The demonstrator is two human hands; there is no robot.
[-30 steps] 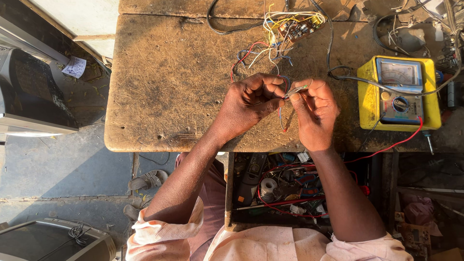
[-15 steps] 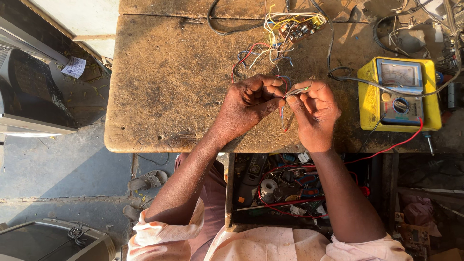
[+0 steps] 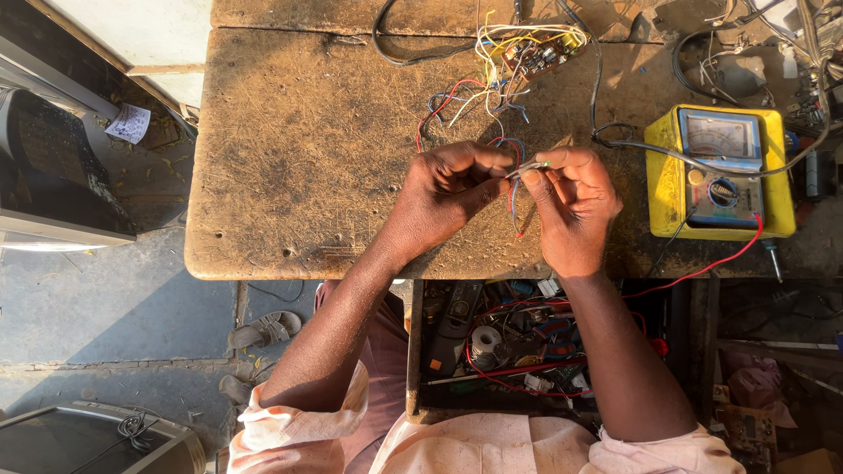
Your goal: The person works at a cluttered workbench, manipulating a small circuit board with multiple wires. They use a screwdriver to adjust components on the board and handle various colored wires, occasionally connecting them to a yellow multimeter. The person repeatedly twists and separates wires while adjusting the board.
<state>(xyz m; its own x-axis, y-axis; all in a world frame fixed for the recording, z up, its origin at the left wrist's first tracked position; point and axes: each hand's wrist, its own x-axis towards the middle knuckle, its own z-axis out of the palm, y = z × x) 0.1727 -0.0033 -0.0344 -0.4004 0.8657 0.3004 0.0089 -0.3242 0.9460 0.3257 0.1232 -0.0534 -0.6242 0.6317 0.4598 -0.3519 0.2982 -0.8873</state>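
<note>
Far left: dark TV set (image 3: 48, 167) on the ground beside the bench, crumpled paper scrap (image 3: 129, 123) just by it. Bottom left: another grey appliance casing (image 3: 97, 439) with a coiled cord on top. Sandals (image 3: 263, 329) on the concrete under the bench edge.

Worn wooden workbench (image 3: 299, 158), scratched, sunlit. Left hand (image 3: 443, 189) over the bench front, fingers curled shut, thumb and forefinger pinching the end of a thin wire bundle (image 3: 514, 189). The red, blue and white strands hang down between the two hands and run back up toward a small circuit board (image 3: 536, 53) near the bench's far edge, with yellow and white leads spread around it.

Right hand (image 3: 571, 206) just beside the left, fingertips nearly touching it, also closed tight, gripping a small slim metal piece (image 3: 529, 166) at the wire ends; too small to tell what it is.

Under the bench between the arms: open drawer (image 3: 505, 351) full of wire spools, red leads and small parts.

Right: yellow analog multimeter (image 3: 720, 171) lying flat on the bench, well apart from the hands, red probe lead (image 3: 711, 263) trailing off its lower edge, black cable (image 3: 667, 154) across its top.
</note>
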